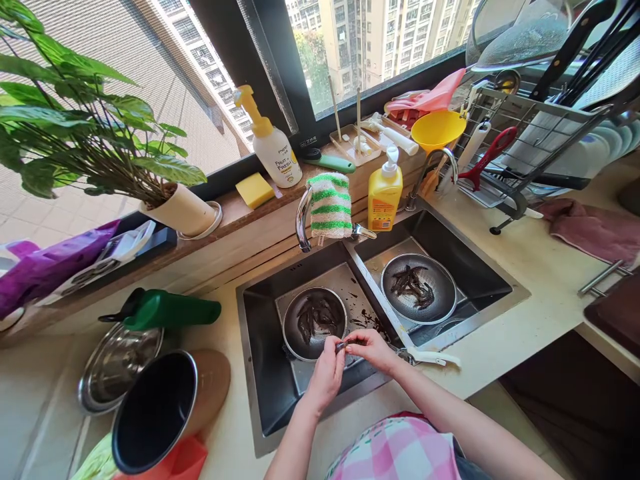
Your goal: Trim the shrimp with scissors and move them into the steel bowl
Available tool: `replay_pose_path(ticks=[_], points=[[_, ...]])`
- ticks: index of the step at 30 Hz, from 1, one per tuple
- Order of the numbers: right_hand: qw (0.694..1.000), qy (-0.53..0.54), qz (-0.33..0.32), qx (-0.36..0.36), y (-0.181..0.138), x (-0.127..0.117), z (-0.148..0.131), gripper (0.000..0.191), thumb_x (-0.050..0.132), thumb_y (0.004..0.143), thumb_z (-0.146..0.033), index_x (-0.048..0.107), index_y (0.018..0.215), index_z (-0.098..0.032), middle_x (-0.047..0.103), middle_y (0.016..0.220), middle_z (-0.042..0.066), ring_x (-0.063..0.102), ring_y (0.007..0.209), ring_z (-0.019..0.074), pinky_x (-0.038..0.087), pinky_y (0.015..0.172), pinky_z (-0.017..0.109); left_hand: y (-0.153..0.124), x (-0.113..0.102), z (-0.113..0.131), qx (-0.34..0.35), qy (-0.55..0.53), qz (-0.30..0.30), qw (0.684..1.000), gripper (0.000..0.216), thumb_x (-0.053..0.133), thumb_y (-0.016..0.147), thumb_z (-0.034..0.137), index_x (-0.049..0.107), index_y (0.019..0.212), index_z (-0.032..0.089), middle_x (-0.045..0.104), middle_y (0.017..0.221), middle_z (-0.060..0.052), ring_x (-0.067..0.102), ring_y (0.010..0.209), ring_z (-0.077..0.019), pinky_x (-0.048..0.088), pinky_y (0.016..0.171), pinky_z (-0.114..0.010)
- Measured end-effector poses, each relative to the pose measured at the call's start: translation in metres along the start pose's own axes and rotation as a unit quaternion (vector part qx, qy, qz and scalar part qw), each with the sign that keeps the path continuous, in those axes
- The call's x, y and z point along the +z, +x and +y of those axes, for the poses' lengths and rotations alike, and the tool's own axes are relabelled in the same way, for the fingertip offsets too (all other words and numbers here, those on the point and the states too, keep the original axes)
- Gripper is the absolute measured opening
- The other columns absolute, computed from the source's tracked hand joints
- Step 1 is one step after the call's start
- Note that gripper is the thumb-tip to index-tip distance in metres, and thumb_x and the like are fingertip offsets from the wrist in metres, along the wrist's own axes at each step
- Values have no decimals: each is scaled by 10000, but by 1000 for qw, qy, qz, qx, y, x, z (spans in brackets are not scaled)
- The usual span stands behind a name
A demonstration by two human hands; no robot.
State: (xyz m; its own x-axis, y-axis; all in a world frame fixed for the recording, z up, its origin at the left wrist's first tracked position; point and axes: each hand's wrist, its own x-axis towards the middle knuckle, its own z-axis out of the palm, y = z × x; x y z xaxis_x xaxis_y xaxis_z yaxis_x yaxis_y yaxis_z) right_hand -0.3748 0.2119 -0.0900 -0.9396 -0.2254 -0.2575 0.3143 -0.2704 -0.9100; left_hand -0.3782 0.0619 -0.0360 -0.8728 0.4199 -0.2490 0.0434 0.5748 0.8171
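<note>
Over the front edge of the left sink basin, my left hand (pixel 327 373) and my right hand (pixel 374 350) meet, both pinching a small dark shrimp (pixel 342 346). Fingers partly cover it. Just beyond them, a round dark strainer bowl (pixel 291 307) sits in the left basin with several dark shrimp (pixel 319 316) inside. A second strainer bowl (pixel 443 277) stands in the right basin and also contains dark shrimp (pixel 413 287). Dark scraps (pixel 367 320) lie on the left basin's floor. White-handled kitchen scissors (pixel 434 358) rest on the counter edge beside my right wrist.
A faucet (pixel 301 220) with a striped cloth (pixel 330 205) rises behind the sink, next to a yellow soap bottle (pixel 385 193). Leftward stand a black-lined pot (pixel 155 413), a metal lid (pixel 120 367) and a potted plant (pixel 180 210). A dish rack (pixel 540 127) occupies the right.
</note>
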Motion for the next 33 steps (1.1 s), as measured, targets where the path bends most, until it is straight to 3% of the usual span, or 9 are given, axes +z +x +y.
replay_pose_path(ticks=[3,8,16,33], points=[[999,-30,-8,-16,-1,-1,-5,234,647,690,-335,676,856,-172,660,816,32,573,766,159,433,725,279,1,-3,1,-1,1,0,1000,149,314,877,279,405,956,190,510,790,-19,488,687,-138,388,659,-256],[995,-88,10,-36,0,-1,-11,195,644,692,-318,690,809,-169,651,805,40,564,779,165,422,739,285,0,-5,-2,-11,6,-9,1000,130,321,876,285,402,925,195,486,746,-4,465,653,-133,372,628,-248],[999,16,-20,21,0,5,-15,223,659,660,-363,682,761,-165,645,704,7,559,671,140,426,694,275,0,4,-8,-39,-54,-2,998,132,312,882,311,367,921,198,476,691,14,473,596,-121,387,587,-244],[994,82,26,66,-3,12,-16,276,694,589,-415,629,605,-147,605,609,-7,514,613,126,400,655,261,2,13,-11,-74,-72,23,994,167,320,870,348,361,928,197,485,652,16,497,555,-132,395,551,-255]])
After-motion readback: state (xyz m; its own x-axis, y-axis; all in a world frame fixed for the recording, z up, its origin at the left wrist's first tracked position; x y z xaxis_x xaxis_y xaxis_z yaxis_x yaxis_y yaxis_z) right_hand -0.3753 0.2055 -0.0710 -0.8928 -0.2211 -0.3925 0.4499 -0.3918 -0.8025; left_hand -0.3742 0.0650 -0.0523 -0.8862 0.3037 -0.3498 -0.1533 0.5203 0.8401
